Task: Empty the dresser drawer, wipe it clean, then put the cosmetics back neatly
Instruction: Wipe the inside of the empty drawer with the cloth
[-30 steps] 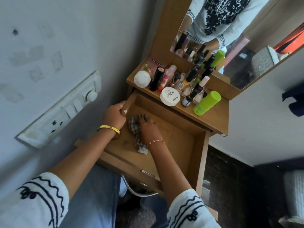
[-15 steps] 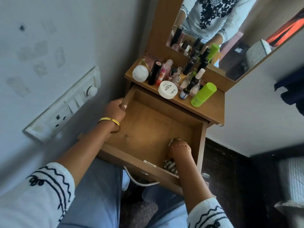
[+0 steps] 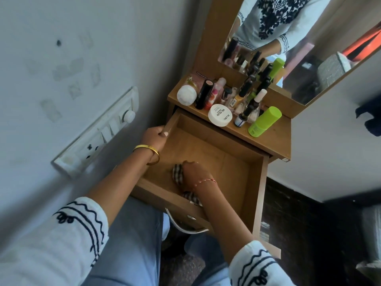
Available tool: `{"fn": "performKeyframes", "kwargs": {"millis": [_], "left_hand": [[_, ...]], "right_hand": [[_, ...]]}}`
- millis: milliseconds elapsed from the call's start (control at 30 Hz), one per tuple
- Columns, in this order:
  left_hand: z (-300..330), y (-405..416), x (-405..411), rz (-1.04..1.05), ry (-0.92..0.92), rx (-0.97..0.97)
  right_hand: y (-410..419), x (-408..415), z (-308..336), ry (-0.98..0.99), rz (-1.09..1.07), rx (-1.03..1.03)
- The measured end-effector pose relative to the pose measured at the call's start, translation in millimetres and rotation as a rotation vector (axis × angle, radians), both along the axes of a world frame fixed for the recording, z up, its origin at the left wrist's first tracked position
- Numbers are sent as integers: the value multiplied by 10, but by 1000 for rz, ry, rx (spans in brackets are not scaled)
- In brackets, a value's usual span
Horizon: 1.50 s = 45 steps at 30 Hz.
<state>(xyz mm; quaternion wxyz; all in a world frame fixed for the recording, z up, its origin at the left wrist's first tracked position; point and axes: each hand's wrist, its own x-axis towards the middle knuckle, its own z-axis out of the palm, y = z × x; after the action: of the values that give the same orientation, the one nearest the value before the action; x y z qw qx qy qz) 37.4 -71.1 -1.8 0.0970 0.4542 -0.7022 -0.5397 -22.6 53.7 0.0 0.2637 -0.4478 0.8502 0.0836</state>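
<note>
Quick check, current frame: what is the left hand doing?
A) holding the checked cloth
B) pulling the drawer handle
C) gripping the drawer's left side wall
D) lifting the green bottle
C: the left hand curls over the top edge of the drawer at its left wall, while the right hand presses the checked cloth on the drawer floor.

Drawer [image 3: 214, 153] pulled out, nothing in it but the checked cloth [image 3: 179, 176]. Left hand [image 3: 153, 137] grips the drawer's left wall. Right hand [image 3: 195, 174] presses the cloth onto the drawer floor near the front-left corner. Cosmetics crowd the dresser top [image 3: 276, 139]: white jar [image 3: 220, 117], green bottle [image 3: 265, 121], black tube [image 3: 203, 94].
</note>
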Motion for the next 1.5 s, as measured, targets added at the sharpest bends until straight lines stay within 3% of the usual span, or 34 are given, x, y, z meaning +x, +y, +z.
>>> {"fn": "performKeyframes", "kwargs": {"millis": [167, 300, 433, 567, 733, 900, 1033, 1100, 1200, 1267, 1367, 1500], "left_hand": [[25, -118, 50, 17, 60, 215], [-23, -144, 41, 23, 93, 253], [-68, -135, 13, 32, 84, 218], [-90, -141, -9, 42, 69, 189], [-111, -179, -30, 43, 75, 218], [-140, -186, -44, 56, 99, 236], [-144, -192, -39, 52, 87, 227], [-143, -186, -48, 48, 97, 225], [-138, -168, -51, 44, 91, 202], [-133, -165, -45, 50, 82, 197], [-133, -175, -53, 52, 99, 212], [-118, -145, -84, 104, 130, 197]], "right_hand": [[-229, 148, -18, -192, -158, -242], [-403, 131, -41, -574, -519, -539], [-535, 49, -189, -672, -646, -643], [-768, -295, -193, -631, -847, -872], [-693, -291, -268, -636, -671, -819], [-311, -118, -267, -815, -367, -541], [-311, -128, -214, -712, -171, -456], [-373, -178, -208, -645, -209, -505], [-552, -319, -206, -627, -612, -750], [-712, -423, -193, -542, -737, -798], [-809, -380, -183, -477, -646, -719], [-552, -250, -174, -538, -496, -585]]}}
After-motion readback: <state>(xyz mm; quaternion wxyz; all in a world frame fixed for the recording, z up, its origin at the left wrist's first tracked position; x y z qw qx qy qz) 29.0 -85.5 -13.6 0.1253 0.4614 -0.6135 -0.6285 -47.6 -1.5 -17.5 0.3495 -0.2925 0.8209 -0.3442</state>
